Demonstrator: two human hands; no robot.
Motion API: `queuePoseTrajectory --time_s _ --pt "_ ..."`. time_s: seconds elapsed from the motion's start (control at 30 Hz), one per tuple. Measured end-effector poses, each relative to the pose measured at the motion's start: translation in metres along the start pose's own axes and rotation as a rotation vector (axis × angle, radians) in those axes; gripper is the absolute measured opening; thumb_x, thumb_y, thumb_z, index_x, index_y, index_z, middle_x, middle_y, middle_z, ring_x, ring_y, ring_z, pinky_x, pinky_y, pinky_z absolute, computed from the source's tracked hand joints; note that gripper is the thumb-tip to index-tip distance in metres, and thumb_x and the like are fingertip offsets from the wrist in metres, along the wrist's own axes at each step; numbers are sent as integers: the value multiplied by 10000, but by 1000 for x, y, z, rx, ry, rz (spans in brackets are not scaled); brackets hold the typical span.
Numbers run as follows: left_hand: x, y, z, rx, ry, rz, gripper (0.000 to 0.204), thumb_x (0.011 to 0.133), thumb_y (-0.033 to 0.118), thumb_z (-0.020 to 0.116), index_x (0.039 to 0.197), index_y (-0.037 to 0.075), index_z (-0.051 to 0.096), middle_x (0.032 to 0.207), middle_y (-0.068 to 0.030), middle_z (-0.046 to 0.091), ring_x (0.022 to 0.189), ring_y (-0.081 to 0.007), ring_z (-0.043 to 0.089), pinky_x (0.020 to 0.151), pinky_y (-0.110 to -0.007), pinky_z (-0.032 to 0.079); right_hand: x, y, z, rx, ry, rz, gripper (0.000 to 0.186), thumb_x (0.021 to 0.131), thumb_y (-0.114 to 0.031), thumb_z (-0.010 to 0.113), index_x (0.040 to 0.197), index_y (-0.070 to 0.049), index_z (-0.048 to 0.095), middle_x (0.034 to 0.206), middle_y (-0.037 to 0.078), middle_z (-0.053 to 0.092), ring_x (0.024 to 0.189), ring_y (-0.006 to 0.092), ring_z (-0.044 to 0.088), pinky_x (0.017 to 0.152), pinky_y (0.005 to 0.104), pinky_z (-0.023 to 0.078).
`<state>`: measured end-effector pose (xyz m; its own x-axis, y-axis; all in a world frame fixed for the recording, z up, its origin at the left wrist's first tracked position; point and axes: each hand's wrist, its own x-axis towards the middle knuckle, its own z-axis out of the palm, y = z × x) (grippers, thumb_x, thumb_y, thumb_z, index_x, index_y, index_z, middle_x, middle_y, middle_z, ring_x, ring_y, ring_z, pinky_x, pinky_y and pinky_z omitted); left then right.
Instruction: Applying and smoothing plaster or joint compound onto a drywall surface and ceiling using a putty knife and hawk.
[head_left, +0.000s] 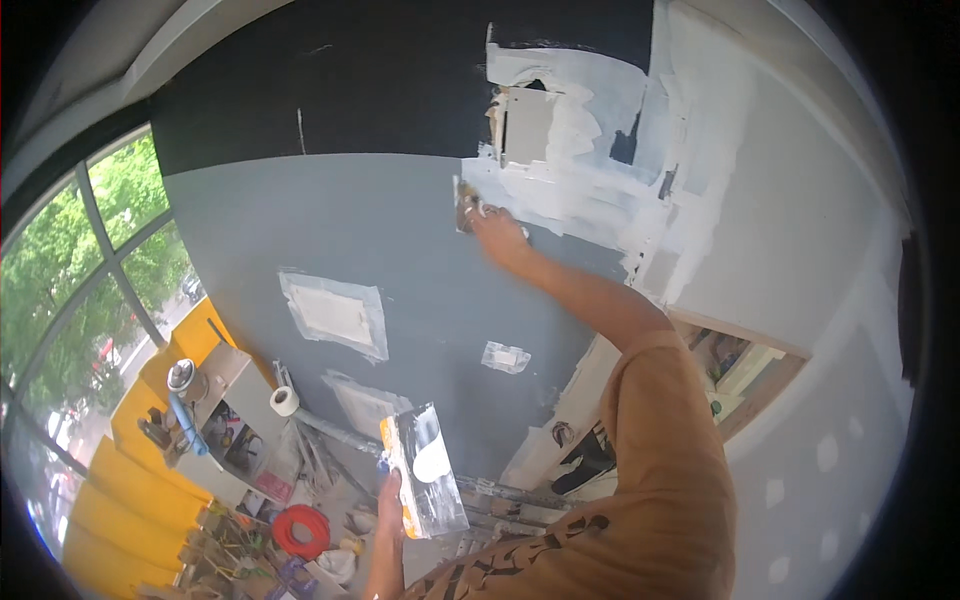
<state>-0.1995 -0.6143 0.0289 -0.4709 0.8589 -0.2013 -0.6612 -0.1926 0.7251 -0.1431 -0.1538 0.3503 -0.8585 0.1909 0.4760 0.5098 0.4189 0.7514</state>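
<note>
My right hand [500, 236] is closed on a putty knife [464, 208], its blade flat on the wall at the lower left corner of a white filler patch [575, 195]. That patch surrounds a pale board piece [528, 125] with dark gaps along its edges. Lower down, my left hand [391, 495] grips a wide metal filling knife [440, 505] by its yellow-edged side. A blob of white filler [432, 462] lies on the wide blade. The wall is black above and grey [400, 230] below.
More filled patches sit on the grey wall, one left [335, 312] and a small one [506, 357]. A framed opening [740, 375] is at right. Lower left stand a cluttered cabinet [235, 420], a red hose coil [301, 530] and a tape roll [285, 401], beside windows.
</note>
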Motion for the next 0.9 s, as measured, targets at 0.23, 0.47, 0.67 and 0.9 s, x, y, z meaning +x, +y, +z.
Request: queuePoseTrajectory --time_s 0.23,0.47,0.67,0.9 --pt "-34 -16 -33 23 141 23 534 1083 342 460 1464 -31 448 1400 -126 564 1240 -240 570 1069 -381 440 1 12 14 -91 13 13 362 898 -179 593 1228 -59 679 1473 82 494 1201 236 603 833 372 520" --pt "-11 -18 -22 -29 73 -49 549 1079 357 480 1463 -34 458 1404 -118 559 1254 -230 549 1076 -365 421 -65 55 -8 -157 -157 84 384 890 -158 603 1256 -61 665 1479 78 487 1174 232 611 812 357 525" --pt "30 -21 0 6 -45 -63 535 1081 354 481 1461 -23 467 1388 -91 569 1242 -208 553 1071 -358 425 -151 101 -1 -263 -76 97 388 882 -164 632 1242 -20 648 1353 83 538 1041 227 644 758 372 528" --pt "68 -21 35 105 -160 -104 521 1080 359 483 1432 -25 491 1355 -97 581 1224 -204 557 1059 -352 431 -234 151 -16 -57 -151 254 486 898 -169 619 1361 -39 551 1269 69 595 1046 199 652 771 363 522"
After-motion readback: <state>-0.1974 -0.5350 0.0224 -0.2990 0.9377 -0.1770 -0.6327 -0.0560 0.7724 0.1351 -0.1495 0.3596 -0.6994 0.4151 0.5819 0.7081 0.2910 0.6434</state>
